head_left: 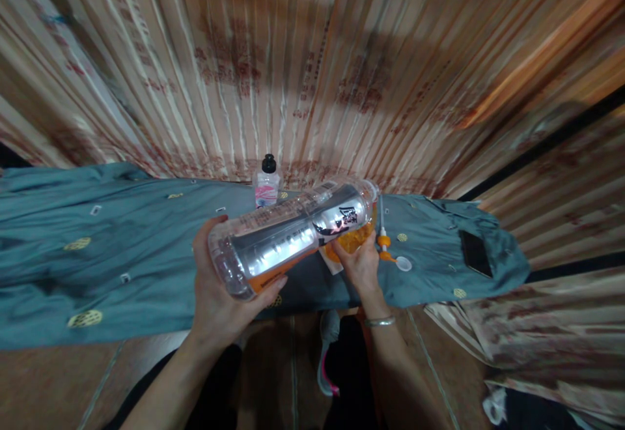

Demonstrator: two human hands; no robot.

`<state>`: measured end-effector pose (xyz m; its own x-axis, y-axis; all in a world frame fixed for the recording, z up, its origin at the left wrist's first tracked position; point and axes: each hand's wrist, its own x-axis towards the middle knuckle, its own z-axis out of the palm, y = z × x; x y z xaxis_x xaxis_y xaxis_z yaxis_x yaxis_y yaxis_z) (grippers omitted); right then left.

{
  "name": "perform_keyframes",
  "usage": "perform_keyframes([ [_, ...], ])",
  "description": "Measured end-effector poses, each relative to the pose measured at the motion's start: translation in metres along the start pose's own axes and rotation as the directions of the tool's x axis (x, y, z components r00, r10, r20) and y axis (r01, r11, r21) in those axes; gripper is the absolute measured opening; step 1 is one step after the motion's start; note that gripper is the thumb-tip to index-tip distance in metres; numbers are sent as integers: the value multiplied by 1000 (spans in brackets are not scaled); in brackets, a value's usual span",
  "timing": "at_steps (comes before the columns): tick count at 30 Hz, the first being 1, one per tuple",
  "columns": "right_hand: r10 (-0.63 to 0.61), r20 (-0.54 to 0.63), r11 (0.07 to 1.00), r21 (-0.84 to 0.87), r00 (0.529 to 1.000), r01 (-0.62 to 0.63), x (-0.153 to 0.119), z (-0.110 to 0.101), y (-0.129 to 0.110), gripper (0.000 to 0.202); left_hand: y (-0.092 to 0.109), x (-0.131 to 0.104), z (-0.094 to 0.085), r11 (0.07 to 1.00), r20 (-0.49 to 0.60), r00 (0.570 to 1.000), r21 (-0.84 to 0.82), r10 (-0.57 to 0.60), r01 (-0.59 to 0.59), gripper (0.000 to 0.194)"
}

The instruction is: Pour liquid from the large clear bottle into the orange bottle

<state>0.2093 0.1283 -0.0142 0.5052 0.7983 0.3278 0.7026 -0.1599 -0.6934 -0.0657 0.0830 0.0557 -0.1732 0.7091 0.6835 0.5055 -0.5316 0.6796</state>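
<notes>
My left hand point(219, 293) is wrapped round the base of a large clear plastic bottle point(293, 238) with a silver and orange label. The bottle lies tilted over, its neck end to the right. Below that end, my right hand point(361, 267) is closed round a container with orange contents point(355, 240), partly hidden by the large bottle. Beside my right hand, an orange pump top point(385, 242) with a pale tube rests on the cloth. A small round whitish piece point(403, 263) lies next to it. Whether liquid flows between the two cannot be made out.
A small clear bottle with a black cap and pink label point(266, 182) stands behind the large bottle. A dark phone point(475, 254) lies on the right of the teal cloth point(146, 247). Pleated curtains point(273, 65) hang at the back. A shoe point(327, 352) shows on the tiled floor.
</notes>
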Motion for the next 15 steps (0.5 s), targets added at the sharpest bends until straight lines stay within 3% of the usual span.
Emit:
perform_keyframes([
  [10, 4, 3, 1000, 5, 1000, -4, 0, 0, -1, 107, 1, 2, 0, 1000, 0, 1000, 16, 21, -21, 94],
  [15, -8, -1, 1000, -8, 1000, 8, 1, 1, 1, 107, -2, 1, 0, 999, -11, 999, 15, 40, -39, 101],
])
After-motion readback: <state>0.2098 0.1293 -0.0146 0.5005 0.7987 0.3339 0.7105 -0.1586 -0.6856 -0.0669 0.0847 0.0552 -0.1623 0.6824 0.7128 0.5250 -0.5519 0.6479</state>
